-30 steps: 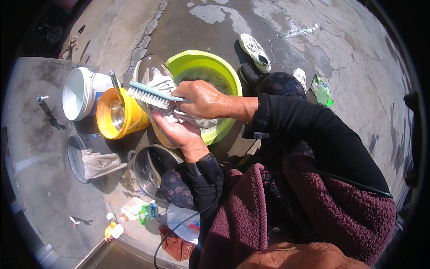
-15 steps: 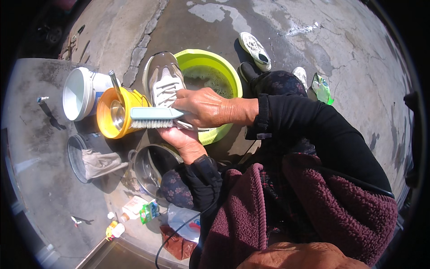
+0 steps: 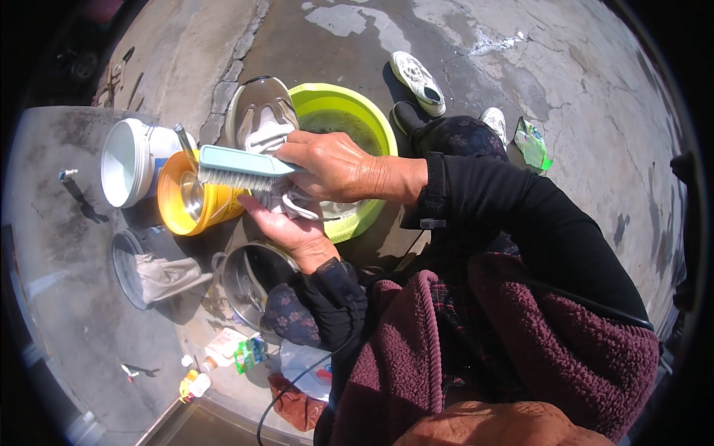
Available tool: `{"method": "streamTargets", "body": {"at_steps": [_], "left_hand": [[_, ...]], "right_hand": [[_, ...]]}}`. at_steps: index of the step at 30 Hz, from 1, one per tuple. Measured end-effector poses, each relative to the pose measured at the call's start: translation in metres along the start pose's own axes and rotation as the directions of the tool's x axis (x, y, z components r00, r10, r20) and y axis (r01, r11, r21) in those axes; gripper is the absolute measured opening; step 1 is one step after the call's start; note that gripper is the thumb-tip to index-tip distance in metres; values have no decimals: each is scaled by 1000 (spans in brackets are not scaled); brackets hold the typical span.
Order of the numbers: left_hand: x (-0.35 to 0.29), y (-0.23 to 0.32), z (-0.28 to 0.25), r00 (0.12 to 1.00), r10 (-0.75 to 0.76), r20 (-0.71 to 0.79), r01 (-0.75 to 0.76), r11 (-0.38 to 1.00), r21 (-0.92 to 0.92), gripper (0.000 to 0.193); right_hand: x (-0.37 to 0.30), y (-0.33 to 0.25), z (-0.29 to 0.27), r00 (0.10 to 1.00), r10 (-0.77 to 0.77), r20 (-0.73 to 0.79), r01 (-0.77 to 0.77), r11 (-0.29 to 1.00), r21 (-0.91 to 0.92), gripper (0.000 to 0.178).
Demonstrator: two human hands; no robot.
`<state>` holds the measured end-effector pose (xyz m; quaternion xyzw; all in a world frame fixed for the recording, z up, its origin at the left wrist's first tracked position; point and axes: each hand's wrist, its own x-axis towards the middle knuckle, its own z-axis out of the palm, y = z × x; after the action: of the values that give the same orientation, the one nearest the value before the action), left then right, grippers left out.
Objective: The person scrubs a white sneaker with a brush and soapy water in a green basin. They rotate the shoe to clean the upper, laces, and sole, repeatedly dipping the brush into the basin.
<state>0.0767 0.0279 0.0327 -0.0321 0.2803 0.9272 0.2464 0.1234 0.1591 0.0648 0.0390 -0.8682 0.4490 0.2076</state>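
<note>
A brown-and-grey sneaker (image 3: 256, 104) with white laces is tilted toe-up beside the lime-green basin (image 3: 379, 117), which holds sudsy water. From below, my left hand (image 3: 286, 229) cups its heel end with the palm turned up. My right hand (image 3: 335, 165) grips the handle of a pale blue scrubbing brush (image 3: 242, 160). The brush's white bristles point down over the near side of the shoe. The laces hang loose between my hands, and the back part of the shoe is mostly hidden.
Left stand a white bucket (image 3: 123, 160), a yellow bucket (image 3: 216, 215) with a metal ladle, a grey basin with a beige cloth (image 3: 167, 275), and a metal pot (image 3: 236, 275). White sneakers (image 3: 418, 78) and a green packet (image 3: 529, 145) lie to the right.
The sneaker has tipped back and shifted slightly left, showing more of its toe. The brush has moved up and to the left, now slanting. My left fingers are more extended.
</note>
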Motion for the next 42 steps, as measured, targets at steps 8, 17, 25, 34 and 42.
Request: {"method": "streamTargets", "body": {"at_steps": [8, 17, 25, 34, 42], "left_hand": [[-5, -8, 11, 998, 65, 11, -66, 984, 168, 74], [-6, 2, 15, 998, 63, -17, -60, 986, 154, 74], [-6, 4, 10, 970, -33, -242, 87, 973, 216, 35], [-12, 0, 13, 975, 40, -218, 25, 957, 290, 33], [-6, 3, 9, 983, -41, -180, 71, 984, 162, 45]], "right_hand": [[11, 8, -6, 995, 73, 74, -63, 989, -132, 23], [31, 9, -17, 969, 174, 177, -180, 983, 24, 25], [33, 11, -19, 962, 161, 223, -172, 985, 30, 27], [32, 13, -17, 966, 138, 220, -153, 987, 53, 26], [32, 11, -17, 971, 112, 210, -129, 989, 70, 27]]}}
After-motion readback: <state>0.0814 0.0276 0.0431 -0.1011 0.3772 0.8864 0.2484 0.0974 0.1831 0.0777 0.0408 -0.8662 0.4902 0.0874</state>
